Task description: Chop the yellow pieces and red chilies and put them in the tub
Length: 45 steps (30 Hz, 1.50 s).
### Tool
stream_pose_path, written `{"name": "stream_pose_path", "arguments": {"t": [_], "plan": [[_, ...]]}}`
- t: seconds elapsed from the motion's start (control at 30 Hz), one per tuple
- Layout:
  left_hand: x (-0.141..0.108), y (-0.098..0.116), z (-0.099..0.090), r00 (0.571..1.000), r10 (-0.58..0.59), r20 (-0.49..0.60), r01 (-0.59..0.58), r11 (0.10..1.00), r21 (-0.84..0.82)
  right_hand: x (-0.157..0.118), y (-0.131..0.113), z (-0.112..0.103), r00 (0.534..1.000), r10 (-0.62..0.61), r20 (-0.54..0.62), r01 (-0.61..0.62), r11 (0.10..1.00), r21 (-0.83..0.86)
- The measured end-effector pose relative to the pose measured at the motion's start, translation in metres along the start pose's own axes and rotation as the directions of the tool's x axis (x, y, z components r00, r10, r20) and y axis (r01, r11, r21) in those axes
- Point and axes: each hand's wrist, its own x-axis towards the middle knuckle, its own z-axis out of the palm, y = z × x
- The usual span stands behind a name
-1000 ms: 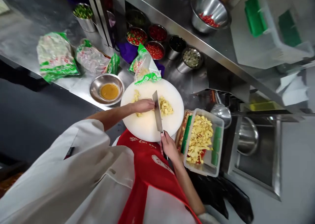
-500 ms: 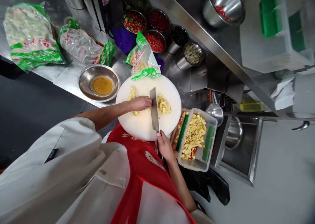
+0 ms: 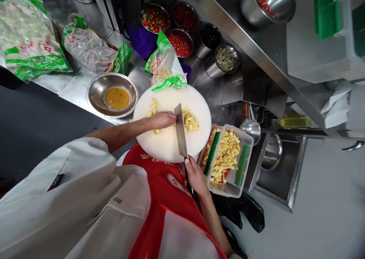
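Centrally, white board [image 3: 159, 149] on steel counter [image 3: 72, 88]; sink [image 3: 279, 181] off right

Your head-worn camera looks forward and steeply down over your apron [image 3: 162, 183], close above the cutting board [image 3: 159, 147], taking in plastic bags [image 3: 31, 35] at left and a sink [image 3: 275, 183] at right.

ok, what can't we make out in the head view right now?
All head view:
Anything under the left fingers: covered by them.
Knife handle, middle part: wrapped by the right fingers.
Red food in the clear container: mostly under yellow slices.
Leftmost bag: cut off by the left edge.
Sleeve label text: too small.
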Motion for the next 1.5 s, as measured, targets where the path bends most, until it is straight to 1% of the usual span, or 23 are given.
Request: {"name": "stream_pose_path", "arguments": {"t": [0.07, 0.13, 0.23, 0.3, 0.33, 0.4, 0.47, 0.53, 0.57, 0.63, 0.73, 0.8, 0.87, 0.93, 1.0, 1.07, 1.1, 1.17, 1.23, 1.3, 1.37, 1.43, 1.5], "plan": [[0.000, 0.001, 0.000, 1.000, 0.013, -0.004, -0.013, 0.999, 0.031, 0.006, -0.005, 0.003, 0.999, -0.034, -0.011, 0.035, 0.998, 0.045], [-0.001, 0.001, -0.001, 0.999, 0.037, 0.016, -0.039, 0.993, 0.112, 0.004, -0.006, 0.001, 0.998, -0.056, -0.022, 0.057, 0.995, 0.087], [-0.001, 0.000, -0.001, 0.996, 0.080, 0.037, -0.086, 0.973, 0.213, -0.014, -0.001, -0.009, 1.000, -0.017, -0.010, 0.018, 0.994, 0.104], [-0.001, 0.000, 0.000, 0.994, 0.099, 0.034, -0.105, 0.964, 0.244, -0.025, 0.004, -0.012, 1.000, 0.022, 0.009, -0.022, 0.995, 0.101], [-0.001, -0.001, 0.000, 0.994, 0.104, 0.033, -0.108, 0.961, 0.255, -0.026, 0.005, -0.011, 1.000, 0.026, 0.014, -0.027, 0.995, 0.094], [-0.001, -0.001, 0.000, 0.993, 0.107, 0.040, -0.113, 0.957, 0.266, -0.016, 0.005, -0.005, 1.000, 0.001, -0.004, -0.001, 0.997, 0.075], [-0.002, -0.001, 0.000, 0.994, 0.099, 0.049, -0.108, 0.959, 0.263, 0.002, 0.001, 0.003, 0.998, -0.048, -0.037, 0.050, 0.997, 0.064], [-0.002, 0.001, -0.002, 0.996, 0.076, 0.049, -0.086, 0.962, 0.259, 0.016, -0.003, 0.007, 0.996, -0.071, -0.047, 0.075, 0.992, 0.097], [-0.002, 0.001, -0.003, 0.997, 0.061, 0.049, -0.072, 0.963, 0.260, 0.018, -0.004, 0.006, 0.996, -0.073, -0.043, 0.078, 0.990, 0.116], [-0.002, 0.003, -0.004, 0.998, 0.040, 0.058, -0.054, 0.962, 0.267, 0.010, -0.002, 0.001, 0.998, -0.065, -0.025, 0.068, 0.989, 0.134], [-0.003, 0.003, -0.003, 0.997, 0.029, 0.069, -0.047, 0.960, 0.275, -0.015, 0.005, -0.010, 1.000, -0.012, 0.004, 0.011, 0.990, 0.143], [-0.003, 0.001, -0.002, 0.998, 0.026, 0.060, -0.042, 0.960, 0.277, -0.021, 0.008, -0.010, 0.999, 0.027, 0.023, -0.030, 0.987, 0.158], [-0.004, 0.000, -0.001, 0.997, 0.038, 0.064, -0.055, 0.958, 0.281, -0.011, 0.007, -0.004, 1.000, 0.016, 0.015, -0.018, 0.990, 0.142], [-0.004, -0.001, -0.001, 0.995, 0.054, 0.083, -0.076, 0.953, 0.294, 0.010, 0.003, 0.006, 0.999, -0.036, -0.020, 0.038, 0.991, 0.132], [-0.003, 0.000, -0.001, 0.993, 0.058, 0.100, -0.087, 0.945, 0.316, 0.028, 0.000, 0.012, 0.996, -0.077, -0.046, 0.084, 0.982, 0.168], [-0.003, 0.002, -0.002, 0.994, 0.047, 0.103, -0.080, 0.936, 0.342, 0.032, -0.002, 0.012, 0.995, -0.088, -0.048, 0.097, 0.972, 0.216], [-0.003, 0.003, -0.003, 0.994, 0.041, 0.100, -0.074, 0.933, 0.353, 0.028, -0.001, 0.009, 0.995, -0.089, -0.045, 0.096, 0.970, 0.224], [-0.003, 0.004, -0.003, 0.996, 0.027, 0.082, -0.055, 0.932, 0.357, 0.011, 0.001, 0.002, 0.997, -0.073, -0.037, 0.080, 0.974, 0.213], [-0.004, 0.003, -0.002, 0.999, 0.007, 0.053, -0.024, 0.940, 0.341, -0.007, 0.003, -0.004, 0.999, -0.031, -0.016, 0.034, 0.981, 0.193], [-0.005, 0.001, -0.001, 0.999, -0.008, 0.036, -0.004, 0.948, 0.319, -0.014, 0.003, -0.004, 1.000, 0.007, 0.002, -0.007, 0.986, 0.165], [-0.006, -0.001, 0.000, 0.999, -0.007, 0.036, -0.004, 0.953, 0.304, -0.006, 0.000, 0.001, 1.000, -0.003, -0.005, 0.004, 0.991, 0.130], [-0.007, -0.002, 0.000, 0.999, 0.001, 0.041, -0.013, 0.954, 0.300, 0.011, -0.005, 0.007, 0.998, -0.050, -0.029, 0.053, 0.993, 0.109], [-0.007, -0.003, 0.000, 0.999, 0.003, 0.047, -0.018, 0.952, 0.304, 0.023, -0.009, 0.008, 0.995, -0.087, -0.045, 0.092, 0.988, 0.126]]}}
